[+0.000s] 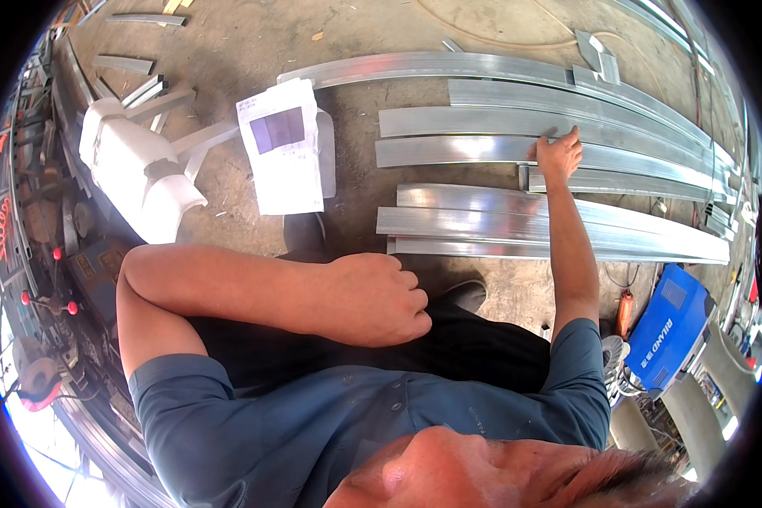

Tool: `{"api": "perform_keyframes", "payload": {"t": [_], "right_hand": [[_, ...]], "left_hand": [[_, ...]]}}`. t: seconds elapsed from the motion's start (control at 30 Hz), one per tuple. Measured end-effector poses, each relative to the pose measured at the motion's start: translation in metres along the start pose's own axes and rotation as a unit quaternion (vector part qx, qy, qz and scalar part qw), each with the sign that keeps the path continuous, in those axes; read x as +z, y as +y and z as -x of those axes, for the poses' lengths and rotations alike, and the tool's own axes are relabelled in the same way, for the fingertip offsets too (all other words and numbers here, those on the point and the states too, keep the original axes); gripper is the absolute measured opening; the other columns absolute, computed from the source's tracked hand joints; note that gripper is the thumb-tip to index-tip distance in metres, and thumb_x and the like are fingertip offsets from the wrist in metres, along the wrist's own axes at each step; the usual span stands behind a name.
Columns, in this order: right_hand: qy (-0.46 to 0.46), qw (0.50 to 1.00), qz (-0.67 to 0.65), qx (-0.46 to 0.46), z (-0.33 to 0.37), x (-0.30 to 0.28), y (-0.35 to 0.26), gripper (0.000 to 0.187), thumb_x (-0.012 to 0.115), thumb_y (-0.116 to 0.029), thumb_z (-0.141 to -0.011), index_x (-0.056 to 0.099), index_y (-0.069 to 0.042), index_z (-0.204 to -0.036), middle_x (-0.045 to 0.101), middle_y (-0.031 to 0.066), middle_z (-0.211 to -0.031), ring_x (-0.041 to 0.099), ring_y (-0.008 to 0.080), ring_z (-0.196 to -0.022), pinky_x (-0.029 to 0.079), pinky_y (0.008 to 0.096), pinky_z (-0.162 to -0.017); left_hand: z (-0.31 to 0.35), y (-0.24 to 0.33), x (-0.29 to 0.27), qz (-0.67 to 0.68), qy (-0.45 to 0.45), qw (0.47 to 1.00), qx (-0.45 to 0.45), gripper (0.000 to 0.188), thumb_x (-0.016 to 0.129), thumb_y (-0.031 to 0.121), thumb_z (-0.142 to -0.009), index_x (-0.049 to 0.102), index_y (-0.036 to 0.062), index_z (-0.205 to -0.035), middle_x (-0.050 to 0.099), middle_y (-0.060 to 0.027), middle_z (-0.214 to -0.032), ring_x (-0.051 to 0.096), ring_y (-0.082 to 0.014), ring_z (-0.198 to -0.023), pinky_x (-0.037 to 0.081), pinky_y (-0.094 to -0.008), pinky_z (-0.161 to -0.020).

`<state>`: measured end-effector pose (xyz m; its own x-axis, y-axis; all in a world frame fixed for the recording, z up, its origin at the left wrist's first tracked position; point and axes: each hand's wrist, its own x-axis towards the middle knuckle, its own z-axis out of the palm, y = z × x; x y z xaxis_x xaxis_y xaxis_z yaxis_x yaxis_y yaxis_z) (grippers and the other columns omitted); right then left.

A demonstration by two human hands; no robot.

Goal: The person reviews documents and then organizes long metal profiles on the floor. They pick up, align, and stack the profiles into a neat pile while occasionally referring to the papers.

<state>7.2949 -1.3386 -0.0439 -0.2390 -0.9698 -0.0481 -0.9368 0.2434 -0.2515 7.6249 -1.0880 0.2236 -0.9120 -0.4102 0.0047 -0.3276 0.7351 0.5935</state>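
Long silvery metal profiles [474, 199] lie in two groups side by side on the floor in front of me. My right hand [559, 156] reaches out over the far group, its fingers curled on one metal profile [449, 151] near the middle of its length. A short grey length lies just below this hand. Bent across my body, my left hand [379, 300] is closed with the knuckles up, above my dark trousers. Its palm is hidden, so I cannot see what is in it, if anything.
White papers [288, 186] with a dark printed panel lie left of the profiles. A white, padded-looking object [131, 165] stands farther left. At right is a blue machine [669, 326] beside an orange-handled tool [624, 313]. Metal offcuts [125, 64] and a hose lie at the back.
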Motion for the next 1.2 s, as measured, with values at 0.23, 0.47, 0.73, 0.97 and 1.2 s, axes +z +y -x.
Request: {"api": "perform_keyframes", "payload": {"t": [0.23, 0.47, 0.73, 0.97, 1.2], "right_hand": [[-0.002, 1.0, -0.004, -0.003, 0.0003, -0.0016, -0.001, 0.091, 0.069, -0.033, -0.081, 0.021, -0.004, -0.153, 0.037, 0.025, -0.145, 0.036, 0.0431, -0.134, 0.03, 0.0517, -0.113], [-0.001, 1.0, 0.005, 0.004, -0.0005, -0.0017, -0.0012, 0.092, 0.069, -0.032, -0.081, 0.021, -0.004, -0.153, 0.038, 0.0248, -0.145, 0.037, 0.0429, -0.133, 0.031, 0.0515, -0.112], [0.001, 1.0, 0.006, 0.002, 0.0, -0.0015, -0.0011, 0.092, 0.07, -0.031, -0.08, 0.021, -0.005, -0.153, 0.038, 0.0238, -0.145, 0.038, 0.0425, -0.133, 0.032, 0.051, -0.112], [0.0, 1.0, 0.002, 0.002, 0.0002, -0.001, -0.0018, 0.092, 0.07, -0.031, -0.08, 0.02, -0.005, -0.153, 0.038, 0.0241, -0.145, 0.037, 0.0427, -0.133, 0.031, 0.0514, -0.112], [0.012, 1.0, -0.003, -0.011, -0.0004, 0.0027, 0.0015, 0.092, 0.069, -0.031, -0.08, 0.02, -0.005, -0.153, 0.038, 0.0243, -0.144, 0.037, 0.0438, -0.133, 0.031, 0.0528, -0.111]], "left_hand": [[-0.0029, 0.0004, -0.0069, 0.01, -0.023, 1.0, -0.015, 0.018, 0.063, 0.025, -0.09, 0.06, 0.0086, -0.084, 0.056, -0.0022, -0.072, 0.06, -0.0192, -0.07, 0.046, -0.0321, -0.06], [-0.0002, -0.0005, -0.0005, -0.002, -0.014, 1.0, -0.004, 0.019, 0.063, 0.026, -0.091, 0.06, 0.0084, -0.085, 0.057, -0.0025, -0.073, 0.061, -0.0193, -0.071, 0.047, -0.0324, -0.06], [0.0, -0.0011, -0.0002, -0.006, -0.009, 1.0, -0.003, 0.021, 0.063, 0.027, -0.091, 0.06, 0.0085, -0.084, 0.057, -0.0029, -0.073, 0.061, -0.0197, -0.071, 0.047, -0.0325, -0.06], [-0.0011, -0.0014, 0.0012, 0.017, 0.01, 1.0, -0.005, 0.013, 0.061, 0.019, -0.081, 0.06, 0.0069, -0.076, 0.061, -0.0058, -0.071, 0.065, -0.0231, -0.071, 0.051, -0.0359, -0.059], [-0.0018, -0.0022, 0.0017, 0.021, 0.011, 1.0, -0.006, 0.014, 0.061, 0.019, -0.082, 0.059, 0.0074, -0.074, 0.06, -0.0055, -0.07, 0.064, -0.0232, -0.069, 0.051, -0.0364, -0.058]]}}
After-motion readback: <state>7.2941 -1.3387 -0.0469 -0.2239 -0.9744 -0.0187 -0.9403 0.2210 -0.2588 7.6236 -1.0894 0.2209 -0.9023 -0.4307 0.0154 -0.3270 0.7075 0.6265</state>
